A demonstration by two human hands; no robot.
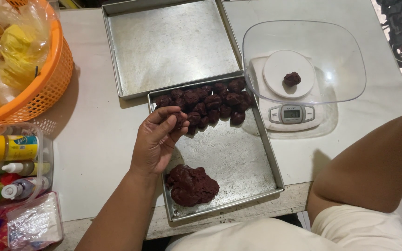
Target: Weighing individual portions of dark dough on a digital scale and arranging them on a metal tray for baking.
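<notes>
White worktop [94, 135] carried two metal trays: the near tray [238, 158] held a big lump of dark dough [191, 185] at its front and rows of dough balls [210, 103] at its back, with the far tray [173, 44] bare behind it. I had my left hand [157, 142] over the near tray, fingertips pinched on a small dough ball [179, 120] beside the rows. My right hand was out of view, only the forearm [373, 158] showed, and a scale [291, 100] with a clear bowl held one dough piece [292, 78].
</notes>
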